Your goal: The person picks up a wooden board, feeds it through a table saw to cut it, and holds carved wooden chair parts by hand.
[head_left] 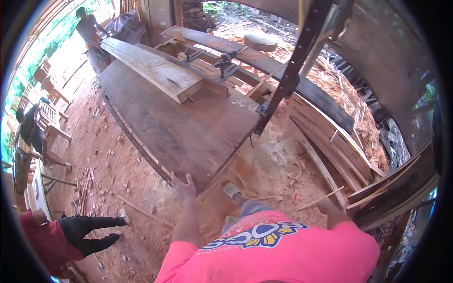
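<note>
My left hand (184,187) is at the near corner of a large brown wooden workbench top (174,125), its fingers spread and nothing held in them. My right hand (325,204) hangs low at my right side, beside a thin wood strip (309,203). Its fingers are too small and blurred to read, and whether it touches the strip cannot be told. Farther up the bench lies a long, thick pale timber beam (151,70). A person (89,30) stands at its far end with a hand near it.
Long boards (330,141) lean on the right, by a dark upright post (297,61). A clamp (225,59) sits by a long plank (207,40) behind the bench. Wooden chairs (52,113) and two more people are at left. Offcuts and sawdust cover the ground.
</note>
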The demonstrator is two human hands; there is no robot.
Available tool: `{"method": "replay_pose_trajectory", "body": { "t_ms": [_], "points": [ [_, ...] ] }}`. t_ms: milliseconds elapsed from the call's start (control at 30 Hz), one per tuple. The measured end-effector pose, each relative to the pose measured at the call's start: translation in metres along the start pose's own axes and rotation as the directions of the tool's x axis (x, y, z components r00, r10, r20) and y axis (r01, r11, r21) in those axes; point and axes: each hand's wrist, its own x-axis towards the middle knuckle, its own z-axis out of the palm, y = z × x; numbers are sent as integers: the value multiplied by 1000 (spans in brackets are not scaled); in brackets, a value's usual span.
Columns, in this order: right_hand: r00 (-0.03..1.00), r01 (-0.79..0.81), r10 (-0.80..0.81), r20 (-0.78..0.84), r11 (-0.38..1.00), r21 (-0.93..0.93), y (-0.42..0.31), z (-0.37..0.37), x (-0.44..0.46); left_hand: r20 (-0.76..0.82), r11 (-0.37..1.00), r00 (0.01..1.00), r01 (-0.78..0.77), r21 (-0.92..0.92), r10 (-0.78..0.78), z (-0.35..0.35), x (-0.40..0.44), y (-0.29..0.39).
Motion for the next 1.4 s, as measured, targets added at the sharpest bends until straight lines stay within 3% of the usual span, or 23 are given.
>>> {"method": "replay_pose_trajectory", "body": {
  "t_ms": [33,67,100,233,267,333,367,467,567,667,767,867,967,1033,1133,1200,1233,1333,1400],
  "points": [
    [992,-71,87,-90,982,175,20,-1,-20,-19,999,999,-36,-30,35,-1,-9,-13],
    [986,-95,126,-112,965,244,30,5,-30,-39,996,997,-73,-56,71,-3,-19,-24],
    [991,-42,69,-114,974,223,34,14,-37,-57,989,998,4,-149,-13,-5,-32,-29],
    [908,413,-418,-16,902,-122,15,91,-24,-9,865,969,218,-451,-249,7,-79,-82],
    [908,418,-391,153,878,-235,-7,104,-14,8,819,957,253,-514,-290,16,-81,-106],
    [940,291,-309,144,948,129,-70,83,-37,-18,860,949,276,-430,-313,37,-83,-166],
    [945,232,-276,173,943,239,-88,69,-54,-37,876,945,287,-388,-326,37,-87,-186],
    [958,95,-202,203,894,438,-131,7,-86,148,840,923,384,-383,-354,4,-105,-211],
    [977,159,-195,86,935,317,-114,-6,-78,402,636,741,670,-382,-538,3,-102,-262],
    [992,75,-98,78,964,256,-100,-33,-75,479,574,640,762,-299,-601,-20,-138,-250],
    [982,166,-123,-142,925,341,-86,-36,-75,616,518,609,781,-350,-501,28,-155,-319],
    [985,139,-57,-162,820,555,-80,-29,-92,794,526,457,825,-210,-400,17,-178,-275],
    [996,-89,77,45,804,588,-64,3,-96,845,721,425,690,-70,-325,36,-166,-235],
    [971,-174,79,226,879,443,-38,41,-87,815,775,506,621,-118,-282,43,-162,-199],
    [960,-36,-30,278,973,228,-32,21,-130,776,797,581,577,-180,-245,50,-162,-161],
    [956,-127,38,292,948,292,-27,10,-130,792,821,575,542,-179,-207,53,-164,-153],
    [912,-251,128,390,925,284,-16,13,-104,819,847,548,507,-162,-172,55,-164,-156],
    [974,193,-190,126,981,-19,8,12,-3,854,896,493,437,-79,-165,55,-181,-153],
    [974,191,-176,-145,977,93,-4,-14,61,861,916,458,401,22,-221,50,-204,-149]
  ]
}}
